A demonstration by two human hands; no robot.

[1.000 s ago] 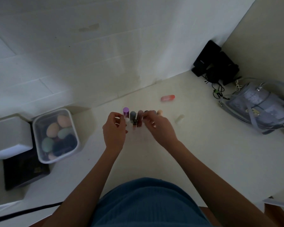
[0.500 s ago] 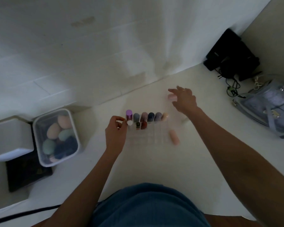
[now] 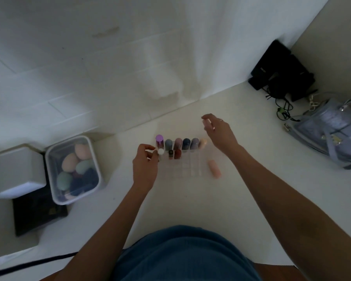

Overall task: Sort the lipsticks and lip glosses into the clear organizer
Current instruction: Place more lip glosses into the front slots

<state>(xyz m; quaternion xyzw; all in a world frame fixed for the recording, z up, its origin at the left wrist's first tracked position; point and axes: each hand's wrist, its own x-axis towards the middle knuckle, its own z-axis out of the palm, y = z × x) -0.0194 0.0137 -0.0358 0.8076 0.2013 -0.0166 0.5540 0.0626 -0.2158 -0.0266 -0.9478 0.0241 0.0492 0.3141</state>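
The clear organizer (image 3: 192, 168) stands on the white counter in front of me. Its back row holds several upright tubes, from a purple-capped one (image 3: 159, 138) to a peach one (image 3: 202, 143). A white-capped tube (image 3: 161, 152) and two dark red ones (image 3: 177, 154) stand in the second row. My left hand (image 3: 145, 168) pinches the organizer's left end beside the white cap. My right hand (image 3: 219, 132) is raised behind the organizer's right end, its fingers curled on a blurred pink lip gloss (image 3: 208, 124). A peach lipstick (image 3: 215, 168) lies to the organizer's right.
A clear tub of makeup sponges (image 3: 72, 169) sits at the left beside a white box (image 3: 14, 171) and a dark book. A grey handbag (image 3: 332, 132) and black devices with cables (image 3: 280, 76) fill the right corner. The tiled wall is close behind.
My right hand left the organizer, reached back right to the pink lip gloss on the counter and curled round it. My left hand stayed at the organizer's left end.
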